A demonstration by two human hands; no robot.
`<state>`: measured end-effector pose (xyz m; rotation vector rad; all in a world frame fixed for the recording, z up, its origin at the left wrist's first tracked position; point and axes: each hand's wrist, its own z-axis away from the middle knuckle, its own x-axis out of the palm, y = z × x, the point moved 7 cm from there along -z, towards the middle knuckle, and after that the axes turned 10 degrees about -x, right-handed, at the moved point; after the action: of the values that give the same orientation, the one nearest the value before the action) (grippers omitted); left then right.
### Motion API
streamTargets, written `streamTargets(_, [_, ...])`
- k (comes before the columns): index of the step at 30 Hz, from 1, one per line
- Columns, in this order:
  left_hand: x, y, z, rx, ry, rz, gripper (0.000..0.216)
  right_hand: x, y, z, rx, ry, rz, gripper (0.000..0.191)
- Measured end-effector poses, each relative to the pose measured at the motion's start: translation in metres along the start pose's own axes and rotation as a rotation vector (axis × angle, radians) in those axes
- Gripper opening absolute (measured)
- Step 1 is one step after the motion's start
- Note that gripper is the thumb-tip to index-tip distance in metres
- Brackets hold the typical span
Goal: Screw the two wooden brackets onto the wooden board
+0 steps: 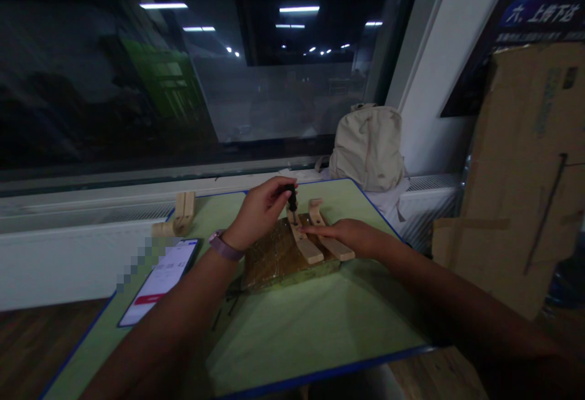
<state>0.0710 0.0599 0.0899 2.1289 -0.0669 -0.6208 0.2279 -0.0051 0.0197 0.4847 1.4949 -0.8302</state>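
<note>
My left hand, with a band on its wrist, is closed around the black handle of a screwdriver. The screwdriver stands nearly upright, its tip at a hole in a curved wooden hook. My right hand reaches in from the right with a finger stretched out onto that hook near the tip; its other fingers are partly hidden. A second wooden hook lies alongside, under the right hand. Both hooks rest on a brown block with a shiny, wrapped-looking surface.
More wooden hooks stand at the table's back left. A phone lies on the green table, with thin dark screws near the left forearm. A pale backpack sits behind the table, and cardboard leans at right.
</note>
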Motion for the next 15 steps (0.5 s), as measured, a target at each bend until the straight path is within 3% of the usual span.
streamTargets(7, [-0.011,0.005,-0.002,0.084,0.165,-0.101,0.013,0.001,0.002,-0.001,-0.005,0.008,-0.033,0.074])
streamTargets(12, [-0.003,-0.001,-0.001,0.001,0.028,0.057,0.030,0.000,0.000,0.000,-0.018,0.012,-0.034,0.076])
streamTargets(15, [0.001,0.002,0.001,0.004,-0.022,0.044,0.023,0.000,0.000,0.000,-0.029,0.026,-0.042,0.074])
